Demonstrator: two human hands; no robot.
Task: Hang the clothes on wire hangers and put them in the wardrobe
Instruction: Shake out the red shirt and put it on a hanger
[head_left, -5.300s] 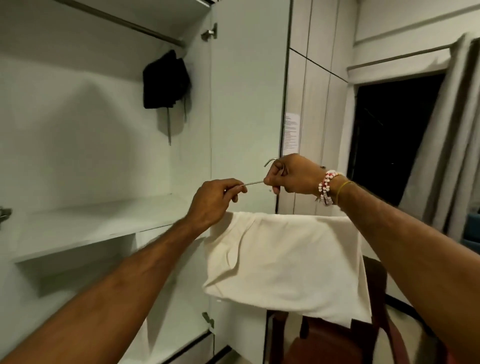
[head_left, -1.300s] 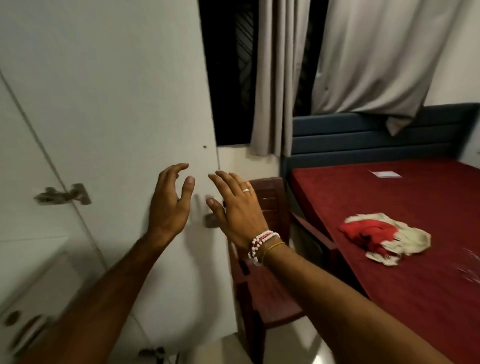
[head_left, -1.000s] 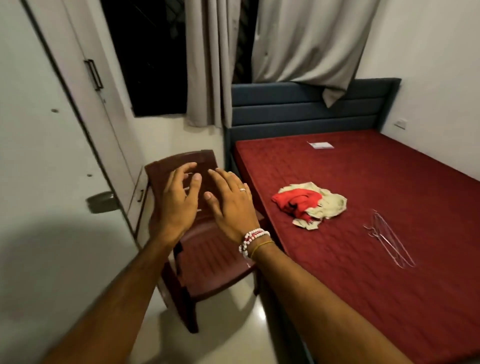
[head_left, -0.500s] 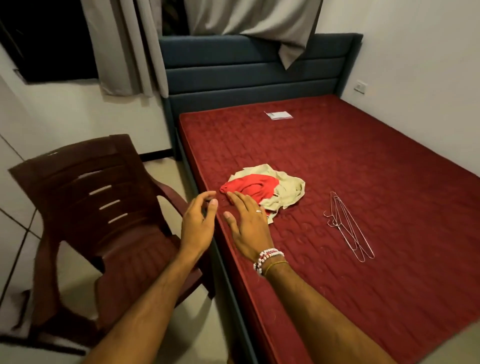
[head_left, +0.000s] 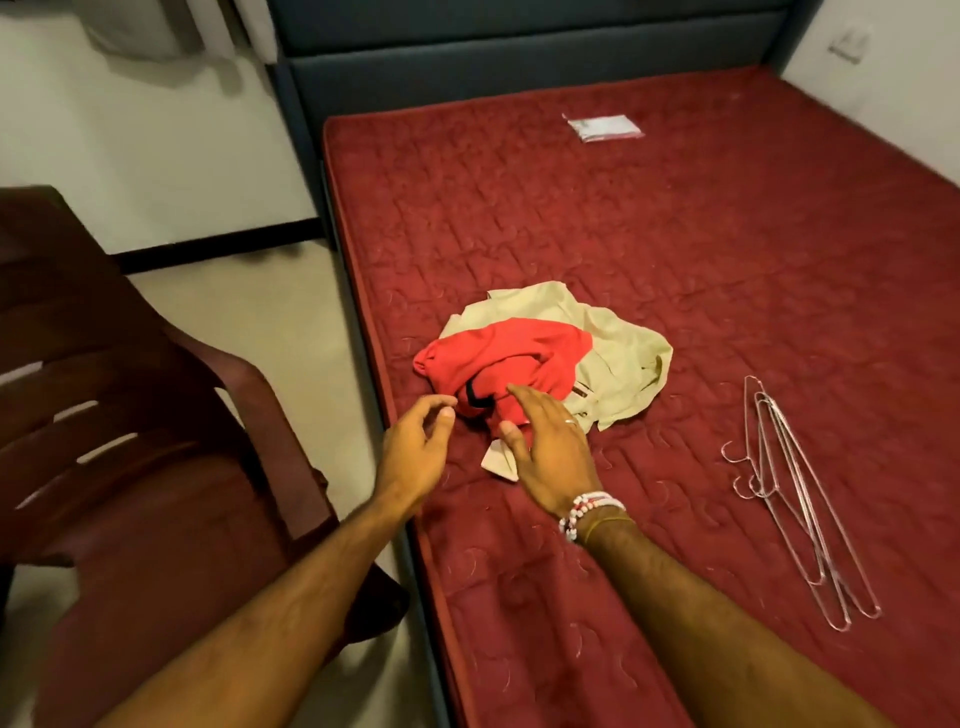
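far left: dark red plastic chair (head_left: 130, 441), on the pale floor just beside the bed edge. no part in the task.

next: left hand (head_left: 415, 447), poised over the mattress edge, fingers loosely curled, gripping nothing, fingertips just short of the red cloth.

centre: red garment (head_left: 498, 353), crumpled in a heap on top of a beige garment (head_left: 623, 358), both on the near-left part of the red quilted mattress (head_left: 727, 260). black trim visible at the near fold.

right hand (head_left: 550, 452): relaxed and spread, fingers straight, laid over the near side of the red heap, grasping nothing. actual contact with the cloth not certain. bead bracelets (head_left: 589, 509) at the wrist.

further right: bundle of wire hangers (head_left: 789, 483), flat on the mattress, well apart from the clothes, untouched.

far end, near the headboard: small white packet (head_left: 605, 127).

assessment: step in hand judged as pick-up of the red garment.
- handling: soft, light, limp and unbreakable. likely to drag the beige piece along if scooped from beneath.
- recommended hold: pinch on the top layer only, preferably at collar or shoulder seam, then a shake to open it out.
- hangers: thin, stiff, light, prone to tangle. best separated singly by the hook.
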